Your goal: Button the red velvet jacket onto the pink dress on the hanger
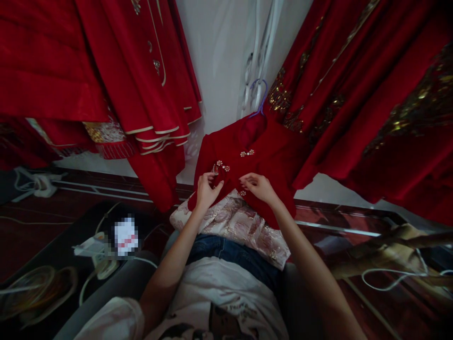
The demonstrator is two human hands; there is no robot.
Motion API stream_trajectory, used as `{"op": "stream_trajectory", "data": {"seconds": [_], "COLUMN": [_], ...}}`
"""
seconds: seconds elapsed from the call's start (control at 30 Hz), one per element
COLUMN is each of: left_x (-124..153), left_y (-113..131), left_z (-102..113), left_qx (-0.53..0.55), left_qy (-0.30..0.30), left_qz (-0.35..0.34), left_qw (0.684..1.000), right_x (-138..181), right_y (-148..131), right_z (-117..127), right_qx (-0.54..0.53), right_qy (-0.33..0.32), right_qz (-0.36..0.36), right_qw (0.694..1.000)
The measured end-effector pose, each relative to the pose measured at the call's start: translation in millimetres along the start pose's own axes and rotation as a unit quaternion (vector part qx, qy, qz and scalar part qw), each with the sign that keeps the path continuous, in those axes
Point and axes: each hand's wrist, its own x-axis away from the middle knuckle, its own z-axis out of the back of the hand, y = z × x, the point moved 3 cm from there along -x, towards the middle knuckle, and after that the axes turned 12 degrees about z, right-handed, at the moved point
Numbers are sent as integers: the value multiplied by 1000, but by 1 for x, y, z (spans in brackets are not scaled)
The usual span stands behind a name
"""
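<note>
A red jacket (279,156) on a purple hanger (262,101) lies over my lap, its collar away from me. Beaded flower clasps (247,153) run down its front. At the jacket's left side, my left hand (208,190) rests with thumb and fingers apart, its fingertips beside another beaded clasp (222,166). Opposite it, my right hand (260,186) is bent over the front edge, fingertips drawn together above a small beaded flower (242,193). Whatever those fingertips pinch is too small to make out. Beneath the jacket is a pale pink patterned cloth (247,219).
Red garments (141,71) hang at the left, and red ones with gold sequins (399,113) at the right. A power strip with cables (102,259) and a blurred lit screen (125,236) lie on a dark surface at left. Wooden poles (382,250) stand at right.
</note>
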Motion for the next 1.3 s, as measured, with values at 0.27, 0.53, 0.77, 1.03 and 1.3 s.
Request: {"op": "stream_trajectory", "data": {"seconds": [0.27, 0.53, 0.77, 1.03, 1.3], "left_x": [25, 39, 50, 49, 49], "left_y": [-1, 35, 18, 19, 20], "left_z": [10, 6, -11, -10, -6], "left_qx": [-101, 22, 10, -9, 35], "left_qy": [-95, 6, -73, -58, -29], "left_qz": [-1, -31, -50, -54, -38], "left_qw": [990, 999, 996, 997, 998], "right_x": [17, 24, 15, 12, 14], "right_y": [-16, -17, -1, -45, -47], "right_z": [-5, -35, -15, 19, -26], "right_qx": [286, 425, 280, 26, -34], "right_qy": [-86, -69, -88, -112, -71], "right_qz": [-60, -89, -112, -23, -14], "right_qw": [952, 898, 949, 993, 997]}}
